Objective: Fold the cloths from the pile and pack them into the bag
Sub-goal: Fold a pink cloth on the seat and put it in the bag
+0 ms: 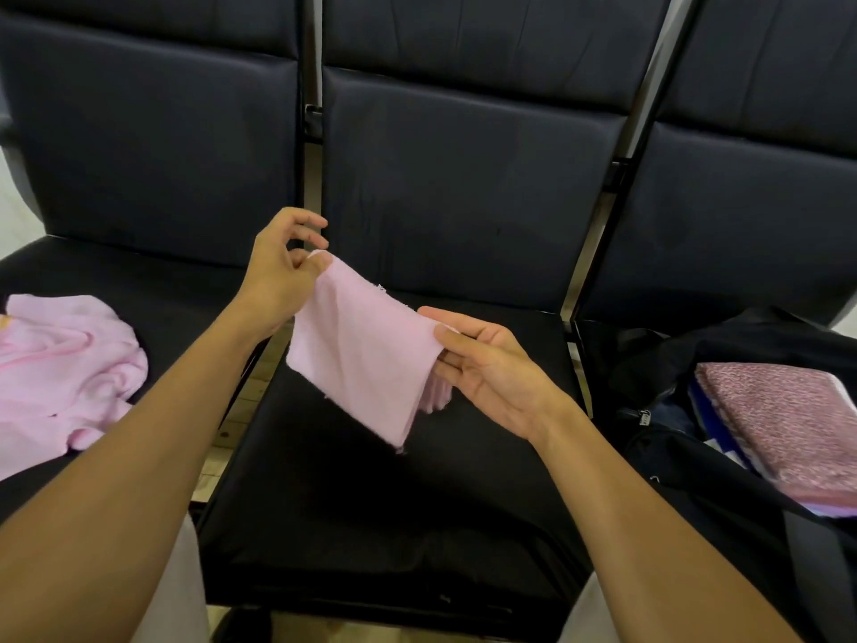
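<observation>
A folded pale pink cloth (366, 350) hangs in the air above the middle black seat (371, 512). My left hand (278, 271) pinches its upper left corner between thumb and finger. My right hand (487, 368) holds the cloth's right edge, thumb on top and fingers underneath. A pile of pink cloths (60, 368) lies on the left seat. On the right seat sits an open black bag (686, 461) with folded cloths inside, a speckled pink one (788, 420) on top.
Three dark padded seats stand in a row with tall backrests (463, 178) behind. Metal frame posts (598, 225) separate the seats. Light tiled floor (232, 410) shows through the gap between the left and middle seats.
</observation>
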`<state>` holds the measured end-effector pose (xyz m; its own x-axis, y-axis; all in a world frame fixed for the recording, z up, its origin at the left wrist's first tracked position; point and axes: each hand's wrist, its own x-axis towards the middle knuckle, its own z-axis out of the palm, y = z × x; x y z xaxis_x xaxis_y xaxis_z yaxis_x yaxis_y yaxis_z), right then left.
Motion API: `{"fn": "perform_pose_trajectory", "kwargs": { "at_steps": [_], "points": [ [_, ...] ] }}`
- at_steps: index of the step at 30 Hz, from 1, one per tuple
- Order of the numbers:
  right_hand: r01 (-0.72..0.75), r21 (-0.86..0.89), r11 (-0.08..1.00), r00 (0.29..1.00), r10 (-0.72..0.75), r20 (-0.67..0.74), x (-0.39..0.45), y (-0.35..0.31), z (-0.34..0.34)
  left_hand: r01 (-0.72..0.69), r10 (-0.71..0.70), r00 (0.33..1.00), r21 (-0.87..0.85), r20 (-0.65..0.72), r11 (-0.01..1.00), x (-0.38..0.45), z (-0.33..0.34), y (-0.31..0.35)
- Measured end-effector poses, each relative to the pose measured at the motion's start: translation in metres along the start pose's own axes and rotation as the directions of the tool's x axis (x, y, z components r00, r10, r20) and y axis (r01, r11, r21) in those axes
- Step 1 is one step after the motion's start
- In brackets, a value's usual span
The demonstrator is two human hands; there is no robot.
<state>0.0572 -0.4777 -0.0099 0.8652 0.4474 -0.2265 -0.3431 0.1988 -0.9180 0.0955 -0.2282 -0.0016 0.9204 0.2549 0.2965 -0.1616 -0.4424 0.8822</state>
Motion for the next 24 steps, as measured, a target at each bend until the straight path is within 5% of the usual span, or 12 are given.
{"fn": "perform_pose_trajectory", "kwargs": {
  "at_steps": [7,24],
  "points": [
    [-0.018,0.021,1.000,0.995,0.016,0.094,-0.0004,0.0025,0.0061,-0.063,0.066,0.997,0.069,-0.044,0.996,0.0038,0.0049,-0.0074],
    [-0.019,0.092,0.996,0.999,0.014,0.049,0.0012,0.0009,0.0064,-0.066,0.068,0.995,0.022,-0.076,0.998,0.0012,0.0082,-0.0072]
  ]
}}
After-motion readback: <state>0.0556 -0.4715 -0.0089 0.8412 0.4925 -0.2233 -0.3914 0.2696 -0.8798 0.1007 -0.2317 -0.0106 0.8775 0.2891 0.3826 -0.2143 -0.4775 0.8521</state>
